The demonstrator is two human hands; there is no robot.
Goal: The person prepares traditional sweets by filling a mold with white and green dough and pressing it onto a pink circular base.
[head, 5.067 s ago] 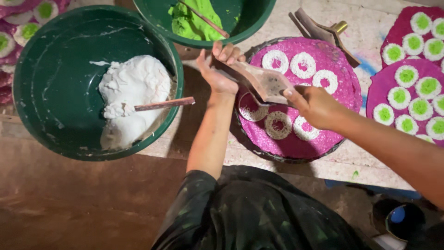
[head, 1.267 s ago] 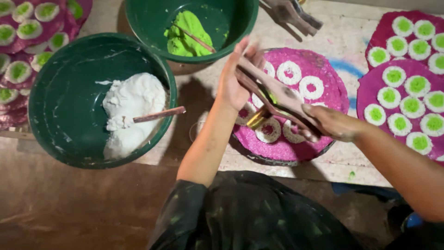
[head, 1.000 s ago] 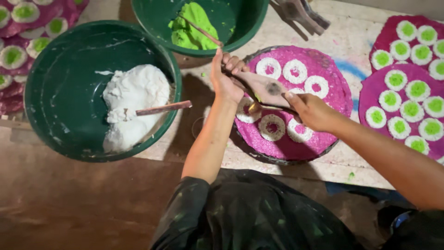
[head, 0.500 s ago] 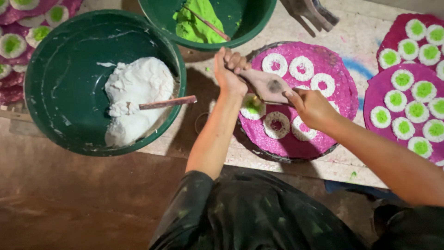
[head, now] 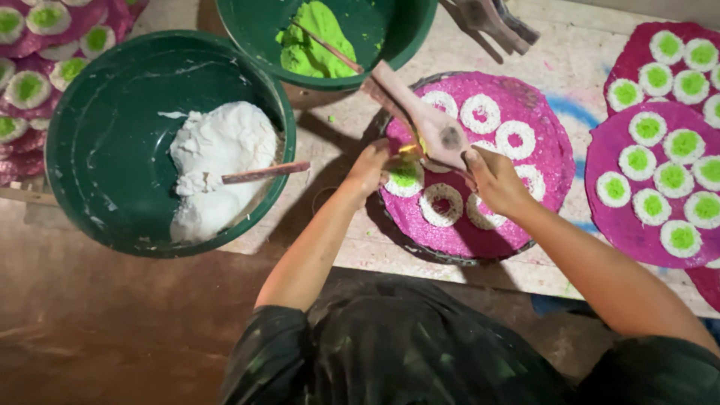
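A round magenta disc [head: 532,139] with several white rings lies in front of me. My right hand [head: 495,180] grips a pale wooden tool [head: 420,120] that slants across the disc's upper left. My left hand [head: 369,166] rests fingertips down at the disc's left edge, touching a white ring filled with green powder [head: 405,180]. The other rings on this disc show magenta centres.
A large green tub [head: 90,127] at left holds white powder [head: 217,157] and a stick [head: 266,172]. A second green tub [head: 390,37] at top holds green powder [head: 311,41] and a stick. Finished magenta discs with green-centred rings lie at right [head: 660,172] and top left [head: 45,30]. More tools [head: 491,19] lie at the top.
Both hands have dropped from above the disc down onto its left side. The tool's tip now points toward the green tub, and one ring at the left edge now has a green centre.
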